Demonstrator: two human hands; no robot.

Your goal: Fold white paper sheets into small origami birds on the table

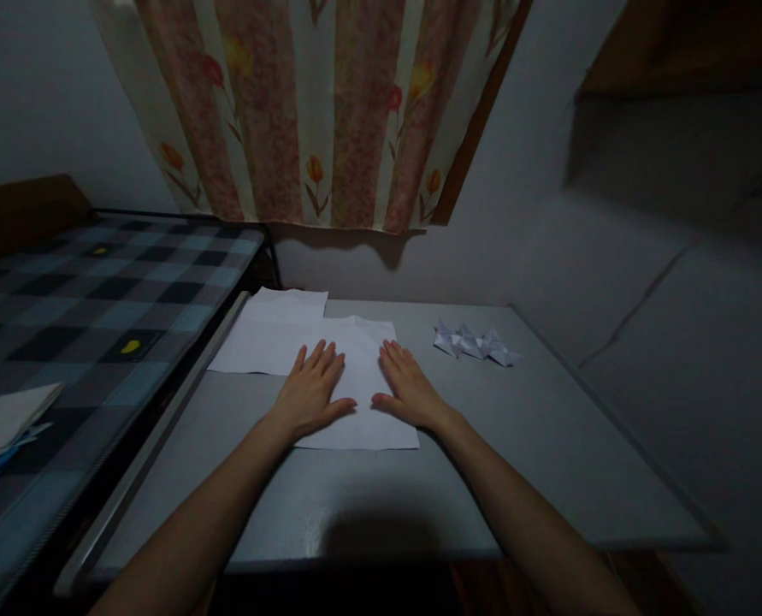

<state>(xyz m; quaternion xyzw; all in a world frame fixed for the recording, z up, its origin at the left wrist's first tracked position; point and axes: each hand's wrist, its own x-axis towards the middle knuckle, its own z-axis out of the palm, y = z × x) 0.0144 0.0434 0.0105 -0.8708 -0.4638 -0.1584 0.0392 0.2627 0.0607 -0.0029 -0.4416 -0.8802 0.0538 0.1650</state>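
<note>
A white sheet of paper point(361, 423) lies flat on the grey table point(522, 462) in front of me. My left hand point(311, 389) rests palm down on its left part, fingers spread and thumb pointing inward. On the right edge of the same sheet lies my right hand point(411, 387), also flat with the fingers stretched out. Neither hand grips anything. More white paper point(271, 329) lies at the back left, meeting the sheet under my hands. To the right of my right hand stand several folded white paper pieces point(474, 342) in a row.
A bed with a checked cover point(162, 282) runs along the table's left side, with folded cloth or paper point(12, 419) on it. Behind the table hangs a flowered curtain point(316, 111) against the wall. A wooden shelf point(694, 51) juts out at the upper right.
</note>
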